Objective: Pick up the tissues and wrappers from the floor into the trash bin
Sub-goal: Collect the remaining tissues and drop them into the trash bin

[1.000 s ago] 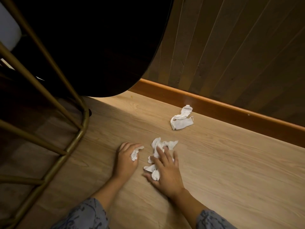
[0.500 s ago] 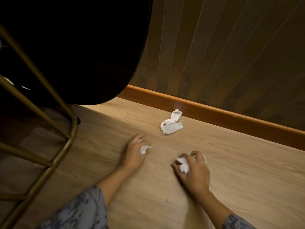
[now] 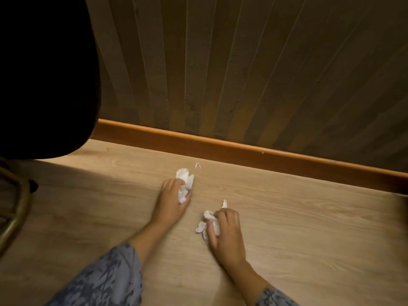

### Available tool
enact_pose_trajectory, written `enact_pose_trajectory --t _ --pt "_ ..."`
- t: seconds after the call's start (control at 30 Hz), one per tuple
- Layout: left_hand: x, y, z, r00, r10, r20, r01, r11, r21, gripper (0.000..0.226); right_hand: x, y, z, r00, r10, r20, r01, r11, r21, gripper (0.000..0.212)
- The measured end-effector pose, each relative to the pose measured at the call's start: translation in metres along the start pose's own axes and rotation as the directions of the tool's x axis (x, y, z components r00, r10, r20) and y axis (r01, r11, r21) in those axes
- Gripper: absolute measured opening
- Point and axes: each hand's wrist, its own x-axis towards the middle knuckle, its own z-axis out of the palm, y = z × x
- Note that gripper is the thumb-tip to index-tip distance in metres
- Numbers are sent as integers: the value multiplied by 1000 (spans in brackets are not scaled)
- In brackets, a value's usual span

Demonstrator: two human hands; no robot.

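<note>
Left hand [image 3: 171,199] and right hand [image 3: 227,233] each clutch crumpled tissues [image 3: 185,184] on floor [image 3: 309,228]

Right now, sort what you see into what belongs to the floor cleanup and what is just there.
Belongs to the job:
- crumpled tissue gripped by the left hand
- tissue wad gripped by the right hand
- tiny white scrap on the floor near the baseboard

Just there:
- gold metal frame
- baseboard
- panelled wall

No trash bin is in view.
</note>
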Motion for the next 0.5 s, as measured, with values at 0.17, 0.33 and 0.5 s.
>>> enact_pose_trajectory --t 0.17,0.33,0.5 --pt "-34 9 -13 997 -57 49 55 997 51 34 -20 8 -2 992 -104 74 100 994 54 38" --pt "-2 69 -42 994 -70 79 61 992 107 14 -12 27 -43 989 -107 104 94 988 121 21" --pt "55 183 -56 979 84 188 -128 963 239 7 39 49 -140 999 -32 18 32 999 7 13"
